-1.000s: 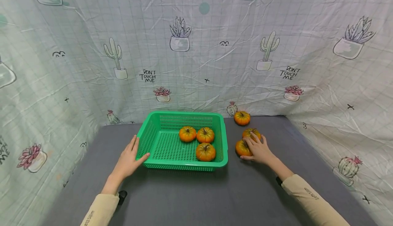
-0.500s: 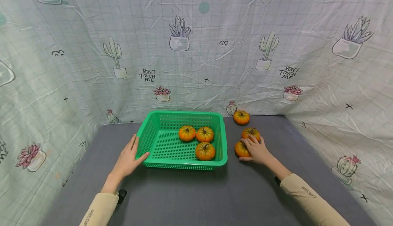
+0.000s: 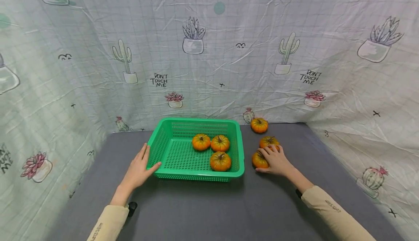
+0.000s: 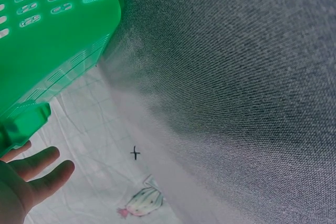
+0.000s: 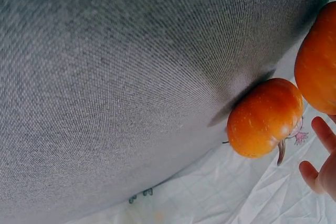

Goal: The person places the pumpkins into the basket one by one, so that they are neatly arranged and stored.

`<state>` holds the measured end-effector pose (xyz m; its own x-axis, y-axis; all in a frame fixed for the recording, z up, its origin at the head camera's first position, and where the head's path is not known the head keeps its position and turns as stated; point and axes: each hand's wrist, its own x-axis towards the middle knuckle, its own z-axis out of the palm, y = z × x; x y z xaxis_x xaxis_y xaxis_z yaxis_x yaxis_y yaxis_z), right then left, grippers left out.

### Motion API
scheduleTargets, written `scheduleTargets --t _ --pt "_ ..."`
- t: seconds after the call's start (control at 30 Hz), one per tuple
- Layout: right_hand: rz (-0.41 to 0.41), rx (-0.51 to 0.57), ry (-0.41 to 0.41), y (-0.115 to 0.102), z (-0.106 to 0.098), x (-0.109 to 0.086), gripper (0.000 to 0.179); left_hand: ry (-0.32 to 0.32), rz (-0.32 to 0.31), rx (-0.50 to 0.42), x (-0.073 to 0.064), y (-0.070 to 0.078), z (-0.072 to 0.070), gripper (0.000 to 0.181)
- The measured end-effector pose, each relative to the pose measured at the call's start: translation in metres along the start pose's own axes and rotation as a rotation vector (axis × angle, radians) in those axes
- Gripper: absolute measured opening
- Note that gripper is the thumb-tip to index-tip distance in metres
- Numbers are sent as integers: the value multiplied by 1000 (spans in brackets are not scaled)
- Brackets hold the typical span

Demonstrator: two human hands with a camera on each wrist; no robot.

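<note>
My left hand [image 3: 135, 170] lies along the left side of the green plastic basket [image 3: 196, 175], fingers straight at the rim and thumb over the near corner. In the left wrist view, straight fingers [image 4: 50, 174] show beside the rim. Three orange pumpkins with stems sit in the basket's right part, the nearest pumpkin [image 3: 220, 161] close to its front wall. Right of the basket, my right hand [image 3: 276, 161] grips a small pumpkin [image 3: 258, 160], thumb at its near side and fingers over the top. Just behind it is another pumpkin [image 3: 269, 141], partly covered by the fingers.
A further pumpkin [image 3: 259, 125] lies at the table's back edge by the cloth. The dark grey table [image 3: 203, 212] is walled by a pale cactus-print cloth [image 3: 209, 66] at the back and on both sides.
The right hand's fingers have drawn in slightly from the pumpkin behind, closing over the near one. The left hand and the basket have stayed in place.
</note>
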<state>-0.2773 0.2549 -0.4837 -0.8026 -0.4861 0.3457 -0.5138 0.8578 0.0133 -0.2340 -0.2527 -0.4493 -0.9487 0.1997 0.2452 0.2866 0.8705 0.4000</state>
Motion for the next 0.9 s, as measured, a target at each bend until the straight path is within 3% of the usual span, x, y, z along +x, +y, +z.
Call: scheduleTargets --t 0.53,0.9 --pt "6 38 6 -7 -19 6 68 0 1 6 2 -1 2 86" --pt "-49 56 92 -16 -36 17 68 -3 -2 9 2 -1 3 86"
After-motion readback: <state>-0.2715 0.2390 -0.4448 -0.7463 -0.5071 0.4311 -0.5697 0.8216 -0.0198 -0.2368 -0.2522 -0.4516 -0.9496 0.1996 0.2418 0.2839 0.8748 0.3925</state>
